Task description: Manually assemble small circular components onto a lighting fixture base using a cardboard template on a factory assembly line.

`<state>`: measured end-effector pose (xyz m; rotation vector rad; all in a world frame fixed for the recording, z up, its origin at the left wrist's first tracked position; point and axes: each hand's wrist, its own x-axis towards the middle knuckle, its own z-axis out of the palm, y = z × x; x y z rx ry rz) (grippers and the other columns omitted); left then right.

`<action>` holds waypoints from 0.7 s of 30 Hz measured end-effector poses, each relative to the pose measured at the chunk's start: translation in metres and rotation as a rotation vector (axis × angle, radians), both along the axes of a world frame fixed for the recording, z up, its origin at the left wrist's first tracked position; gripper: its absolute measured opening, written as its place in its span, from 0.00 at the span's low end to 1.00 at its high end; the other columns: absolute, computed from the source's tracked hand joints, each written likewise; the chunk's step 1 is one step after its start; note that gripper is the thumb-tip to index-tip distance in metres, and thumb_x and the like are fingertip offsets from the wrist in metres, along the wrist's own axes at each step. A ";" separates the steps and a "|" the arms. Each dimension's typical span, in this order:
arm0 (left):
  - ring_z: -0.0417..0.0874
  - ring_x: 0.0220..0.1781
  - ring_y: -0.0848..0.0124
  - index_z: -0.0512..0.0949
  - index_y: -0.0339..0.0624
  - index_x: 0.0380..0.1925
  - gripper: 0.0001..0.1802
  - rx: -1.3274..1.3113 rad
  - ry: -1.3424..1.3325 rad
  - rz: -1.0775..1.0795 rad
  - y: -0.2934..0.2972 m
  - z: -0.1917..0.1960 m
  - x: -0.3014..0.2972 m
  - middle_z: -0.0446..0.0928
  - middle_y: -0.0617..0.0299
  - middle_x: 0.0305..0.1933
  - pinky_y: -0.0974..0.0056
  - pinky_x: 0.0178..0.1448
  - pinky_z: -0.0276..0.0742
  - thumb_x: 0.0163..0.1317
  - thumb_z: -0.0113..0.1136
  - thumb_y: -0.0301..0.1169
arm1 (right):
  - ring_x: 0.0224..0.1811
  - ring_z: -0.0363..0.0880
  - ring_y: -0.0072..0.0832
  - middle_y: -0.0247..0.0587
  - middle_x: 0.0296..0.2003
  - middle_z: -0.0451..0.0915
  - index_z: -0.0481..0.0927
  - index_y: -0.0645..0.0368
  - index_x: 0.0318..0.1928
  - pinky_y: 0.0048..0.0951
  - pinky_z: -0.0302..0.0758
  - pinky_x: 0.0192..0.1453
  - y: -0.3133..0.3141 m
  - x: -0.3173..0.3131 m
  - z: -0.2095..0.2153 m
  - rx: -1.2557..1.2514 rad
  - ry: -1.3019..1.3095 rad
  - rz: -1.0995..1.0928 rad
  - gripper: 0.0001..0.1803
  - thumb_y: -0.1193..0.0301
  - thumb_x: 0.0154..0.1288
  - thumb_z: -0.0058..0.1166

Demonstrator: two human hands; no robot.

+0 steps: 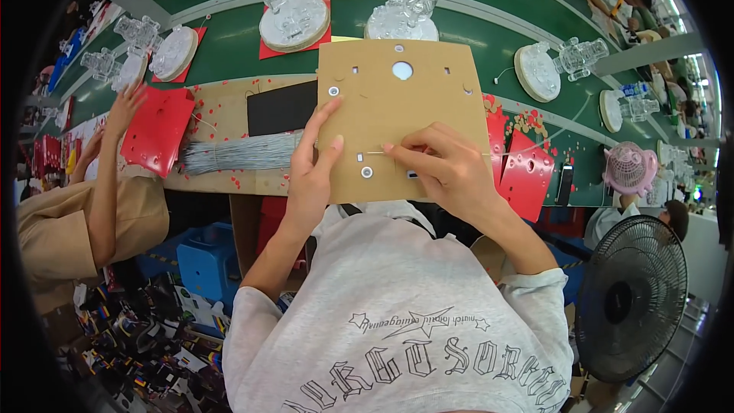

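Brown cardboard panel (405,116) stands nearest, tipped up in front of the person's shirt, its lower end reaching past the tabletop's near edge. The left grip (310,176) has hold of its left side, thumb and one finger spread on the face; the other fingers are hidden. The right grip (451,164) is pinched nearly closed on a thin wire (373,153), whose tip lies beside a small slot (360,157); whether it has entered, I cannot tell. With so much wire ahead of the fingertips, it could well bend or skid past the slot if pushed at a slant. Should the one-sided left hold slacken, the panel might swing and the tip scrape the card.

Just beyond, a bundle of grey wires (237,154) lies near a black sheet (281,107); one careless sweep of the panel could scatter the strands. Farther off, clear figures on round bases (294,24) rest on the green tabletop (237,38).
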<state>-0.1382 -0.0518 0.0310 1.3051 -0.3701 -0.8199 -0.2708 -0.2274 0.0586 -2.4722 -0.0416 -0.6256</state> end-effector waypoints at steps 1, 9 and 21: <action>0.62 0.78 0.63 0.54 0.39 0.78 0.42 -0.004 0.002 0.005 -0.001 0.001 -0.001 0.56 0.52 0.80 0.61 0.78 0.59 0.65 0.60 0.29 | 0.33 0.83 0.29 0.35 0.34 0.84 0.90 0.53 0.47 0.29 0.81 0.34 -0.001 0.001 -0.001 -0.004 0.002 0.005 0.25 0.86 0.47 0.62; 0.62 0.79 0.64 0.54 0.38 0.78 0.48 -0.207 0.034 0.093 -0.004 -0.005 -0.020 0.58 0.53 0.79 0.61 0.79 0.59 0.51 0.51 0.17 | 0.32 0.80 0.28 0.35 0.32 0.80 0.88 0.61 0.47 0.32 0.79 0.33 -0.006 0.005 -0.006 -0.111 -0.133 0.139 0.25 0.81 0.42 0.64; 0.67 0.75 0.64 0.53 0.39 0.79 0.50 -0.237 0.074 0.091 -0.001 -0.004 -0.011 0.62 0.51 0.77 0.61 0.74 0.66 0.52 0.56 0.15 | 0.37 0.74 0.31 0.35 0.33 0.69 0.83 0.59 0.57 0.34 0.78 0.41 -0.006 0.011 0.023 -0.246 0.226 0.295 0.32 0.80 0.45 0.60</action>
